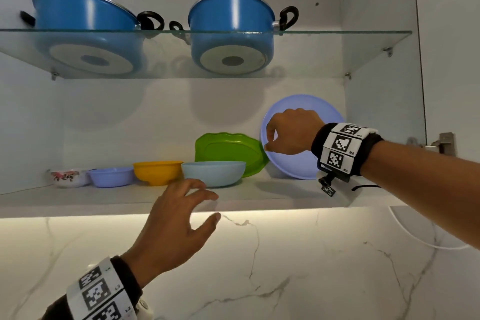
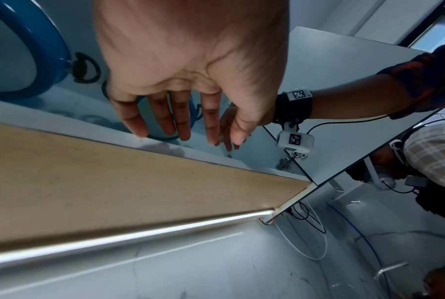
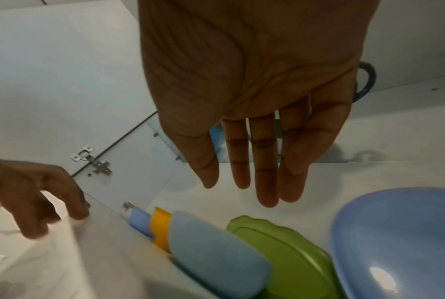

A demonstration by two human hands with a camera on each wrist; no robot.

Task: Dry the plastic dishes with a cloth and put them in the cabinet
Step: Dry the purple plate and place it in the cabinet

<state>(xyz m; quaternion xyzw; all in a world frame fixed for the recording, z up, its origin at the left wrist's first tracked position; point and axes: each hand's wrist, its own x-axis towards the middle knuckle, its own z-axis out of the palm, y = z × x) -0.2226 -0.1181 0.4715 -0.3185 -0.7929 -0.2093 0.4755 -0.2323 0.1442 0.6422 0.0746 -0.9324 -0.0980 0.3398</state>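
Right grip (image 1: 292, 132) is hovering unclenched, holding nothing, before the leaning blue plate (image 1: 298, 163); a nudge is risking sliding it onto the green plate (image 1: 228, 150) alongside.

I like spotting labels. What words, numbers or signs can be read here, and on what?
"R2": on the right wristband, beside a black-and-white square code.
"R1": on the same band, by the lower code.
A third small label on that band is too blurred to read.
The left wristband has tiny marks, too blurred to read.
Nothing else shows text.

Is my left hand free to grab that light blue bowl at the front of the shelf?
Probably yes. The left hand is open and empty just below the shelf edge, and the light blue bowl sits at the front with nothing before it.
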